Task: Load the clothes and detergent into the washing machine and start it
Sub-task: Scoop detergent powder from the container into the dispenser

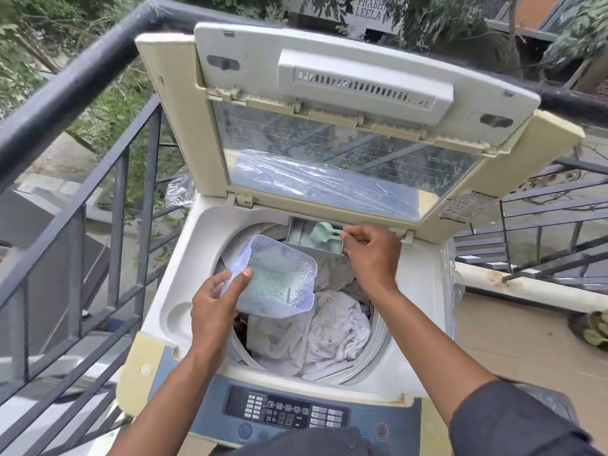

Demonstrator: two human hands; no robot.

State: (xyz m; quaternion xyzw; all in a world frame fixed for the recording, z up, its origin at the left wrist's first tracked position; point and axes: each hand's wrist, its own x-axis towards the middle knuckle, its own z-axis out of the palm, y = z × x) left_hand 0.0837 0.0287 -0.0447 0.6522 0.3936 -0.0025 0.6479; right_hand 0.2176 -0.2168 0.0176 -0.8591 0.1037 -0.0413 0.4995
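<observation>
Head view: scoop [324, 231] handle points right.

1. A dark metal railing [82, 80] runs across the upper left of the frame, its bars dropping toward the lower left.
2. Green foliage [108, 106] shows behind it.
3. A potted plant [594, 330] sits at the right edge on the tiled floor [513, 340].
4. A building sign [370, 8] stands at top centre.

Control panel [286, 414] labels too small to be read. Drum [371, 340] interior largely hidden by clothes [329, 327] and detergent tub [279, 278]. Scoop [324, 230] handle end covered by right hand [371, 251]; drawer [302, 238] contents possibly powder, unclear. Forearms cut off at bottom edge.
</observation>
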